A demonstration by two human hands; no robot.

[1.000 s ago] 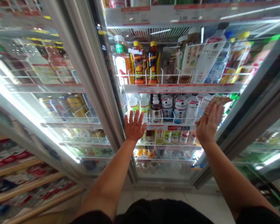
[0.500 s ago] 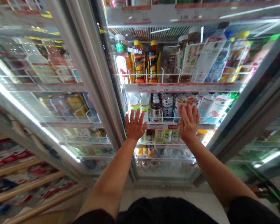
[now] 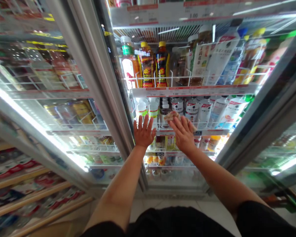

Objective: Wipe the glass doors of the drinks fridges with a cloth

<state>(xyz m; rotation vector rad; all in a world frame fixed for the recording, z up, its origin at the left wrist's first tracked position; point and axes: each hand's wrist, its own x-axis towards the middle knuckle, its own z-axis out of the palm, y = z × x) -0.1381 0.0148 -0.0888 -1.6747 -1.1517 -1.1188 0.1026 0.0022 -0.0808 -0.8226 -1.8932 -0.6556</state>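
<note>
My left hand (image 3: pixel 144 135) rests flat against the glass door (image 3: pixel 179 179) of a drinks fridge, fingers spread, holding nothing. To its right, my right hand (image 3: pixel 184 133) presses a crumpled, brownish-pink cloth (image 3: pixel 172 115) to the same glass. The cloth pokes out past the fingertips and at the right side of the hand; the palm hides the rest. Behind the pane, white-labelled bottles (image 3: pixel 177 107) and a small dark bottle (image 3: pixel 165 112) stand on a shelf at hand height.
Metal door frames (image 3: pixel 98 75) run down on either side of the pane. Yellow-capped bottles (image 3: pixel 162 64) stand on the shelf above, fronted by a price strip (image 3: pixel 199 90). At lower left are wooden shelves (image 3: pixel 27 197) with packaged goods. Floor tiles (image 3: pixel 160 203) show below the door.
My right hand has slid left across the glass with the cloth, tilting its fingers leftward and uncovering bottles on the right. My left hand stays in place.
</note>
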